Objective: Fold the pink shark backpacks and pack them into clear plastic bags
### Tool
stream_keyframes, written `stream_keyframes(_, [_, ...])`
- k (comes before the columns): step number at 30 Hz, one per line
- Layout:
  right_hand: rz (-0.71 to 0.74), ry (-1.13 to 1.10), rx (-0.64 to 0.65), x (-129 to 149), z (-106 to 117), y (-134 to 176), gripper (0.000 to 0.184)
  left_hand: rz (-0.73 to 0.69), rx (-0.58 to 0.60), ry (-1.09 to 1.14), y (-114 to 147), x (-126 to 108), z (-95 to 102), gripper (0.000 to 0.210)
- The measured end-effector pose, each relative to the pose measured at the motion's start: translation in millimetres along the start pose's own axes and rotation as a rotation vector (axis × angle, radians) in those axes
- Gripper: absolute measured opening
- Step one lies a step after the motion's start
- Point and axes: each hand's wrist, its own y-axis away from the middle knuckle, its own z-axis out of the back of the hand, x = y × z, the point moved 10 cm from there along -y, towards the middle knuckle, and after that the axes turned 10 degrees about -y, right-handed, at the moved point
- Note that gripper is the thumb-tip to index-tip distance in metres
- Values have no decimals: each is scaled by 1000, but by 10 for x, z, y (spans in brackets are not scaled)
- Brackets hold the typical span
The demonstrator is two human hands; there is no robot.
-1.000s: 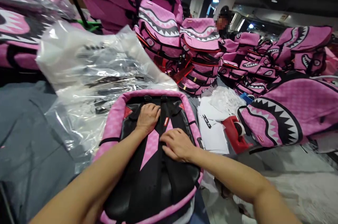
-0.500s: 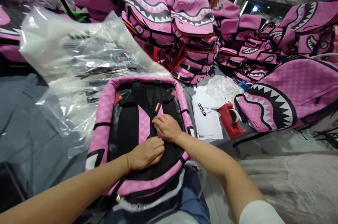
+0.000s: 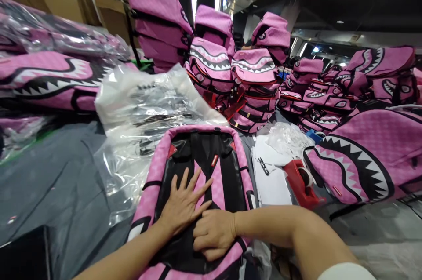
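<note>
A pink checked backpack [image 3: 150, 203] lies before me with its black strap side facing up. Across the middle of its back panel, my left hand [image 3: 183, 203] is spread flat, fingers apart over the black and pink parts. Just to the right and nearer my body, my right hand [image 3: 214, 232] is curled closed against the same panel. Whatever its fingers may pinch is hidden under the hand. A small red label [image 3: 214, 160] shows above both hands.
Clear plastic bags [image 3: 148, 108] lie behind the backpack. To the right are white papers [image 3: 272, 185] with small thread snips [image 3: 263, 166], a red tape dispenser [image 3: 301, 185] and a shark-mouth backpack [image 3: 352, 161]. Stacked pink bags [image 3: 211, 58] stand behind; a dark flat object [image 3: 24, 256] lies front left.
My left hand has opened from a curl and now presses flat, farther up the panel. My right hand has come down nearer me and curled. The view has tilted up and turned left.
</note>
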Motion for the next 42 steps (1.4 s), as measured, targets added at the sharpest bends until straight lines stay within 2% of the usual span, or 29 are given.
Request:
stream_keyframes(3, [-36, 56, -88, -49, -82, 18, 20, 25, 55, 13, -18, -28, -11, 60])
stream_keyframes(5, [-96, 127, -236, 11, 16, 53, 14, 34, 119, 41, 11, -71, -4, 62])
stream_keyframes(7, [-120, 188, -412, 121, 213, 128, 9, 15, 187, 80, 75, -161, -3, 66])
stream_keyframes(9, [-179, 234, -585, 113, 507, 248, 7, -30, 238, 124, 136, -282, 14, 68])
stream_keyframes(10, [-264, 244, -666, 5, 683, 329, 10, -56, 249, 155, 150, -335, 45, 70])
stream_keyframes(12, [-545, 240, -795, -399, 1005, 540, 25, -27, 206, 266, 122, -291, 190, 72])
stream_keyframes(14, [-799, 217, -790, -847, 1123, 690, 40, 121, 95, 374, 73, 33, 402, 65])
stream_keyframes(16, [-896, 220, -681, -1156, 1040, 694, 49, 398, -34, 396, 140, 646, 591, 54])
stream_keyframes(18, [-909, 247, -598, -1299, 879, 665, 54, 746, -114, 331, 418, 1350, 687, 53])
stream_keyframes(20, [-904, 272, -586, -1325, 747, 667, 56, 1072, -118, 284, 832, 1895, 654, 52])
stream_keyframes(22, [-887, 282, -594, -1303, 664, 675, 56, 1235, -57, 306, 1137, 2145, 517, 37])
stream_keyframes(23, [-875, 280, -599, -1293, 638, 680, 55, 1258, -33, 338, 1216, 2184, 449, 28])
stream_keyframes(25, [-855, 273, -618, -1295, 616, 698, 54, 1254, -44, 415, 1249, 2184, 393, 28])
stream_keyframes(27, [-834, 263, -652, -1320, 631, 729, 52, 1229, -130, 498, 1144, 2188, 482, 29])
stream_keyframes(29, [-816, 243, -719, -1342, 714, 769, 48, 1174, -251, 604, 897, 2254, 692, 26])
stream_keyframes(33, [-750, 173, -937, -1230, 1164, 694, 40, 1034, -591, 807, 186, 2563, 1395, 27])
stream_keyframes(34, [-719, 151, -971, -1170, 1305, 575, 43, 1001, -681, 845, 5, 2635, 1585, 28])
stream_keyframes(36, [-668, 101, -995, -1075, 1566, 202, 64, 921, -818, 914, -351, 2713, 1913, 32])
stream_keyframes(38, [-696, 30, -1009, -1103, 1763, -240, 93, 823, -888, 972, -676, 2692, 2168, 34])
stream_keyframes(39, [-746, -17, -1022, -1182, 1830, -444, 100, 776, -913, 990, -801, 2661, 2282, 35])
stream_keyframes(41, [-880, -131, -1054, -1435, 1903, -763, 94, 689, -957, 996, -943, 2605, 2513, 36])
stream_keyframes(42, [-945, -199, -1073, -1589, 1922, -860, 80, 654, -979, 983, -949, 2600, 2638, 38])
